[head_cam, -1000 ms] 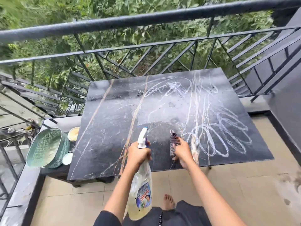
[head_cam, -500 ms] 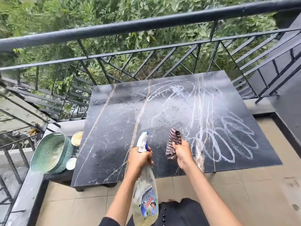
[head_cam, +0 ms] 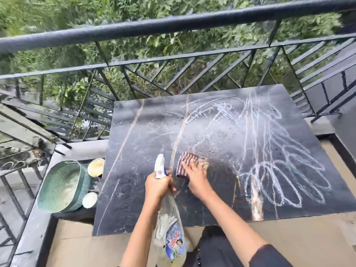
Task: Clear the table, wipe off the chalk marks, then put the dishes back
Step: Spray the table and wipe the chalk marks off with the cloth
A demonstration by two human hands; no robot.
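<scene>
In the head view, a dark marble-patterned table (head_cam: 134, 189) is seen standing on a tiled balcony floor (head_cam: 308, 237), close against a black metal railing (head_cam: 173, 26) with green foliage beyond it. White chalk marks (head_cam: 289, 180) are spread over the right half of the tabletop: long upright strokes, looping petal shapes near the right front corner, and scribbles towards the far edge. A striped cloth (head_cam: 187, 160) is laid on the tabletop near the middle of the front half, and the surface around it looks wet and speckled. The right hand (head_cam: 194, 177) is laid flat on the cloth's near part, with fingers stretched out and spread; its outline is blurred. A clear spray bottle (head_cam: 171, 237) with a white nozzle and a colourful label is gripped round the neck by the left hand (head_cam: 157, 186), fingers curled about it, with the nozzle raised above the table's front edge just left of the cloth and the body hanging below the table edge. To the left of the table, a green mesh basket (head_cam: 61, 185) is set on a grey ledge (head_cam: 81, 149). Two small round dishes are placed between the basket and the table: a yellowish dish (head_cam: 95, 167) farther away and a white dish (head_cam: 89, 199) nearer.
</scene>
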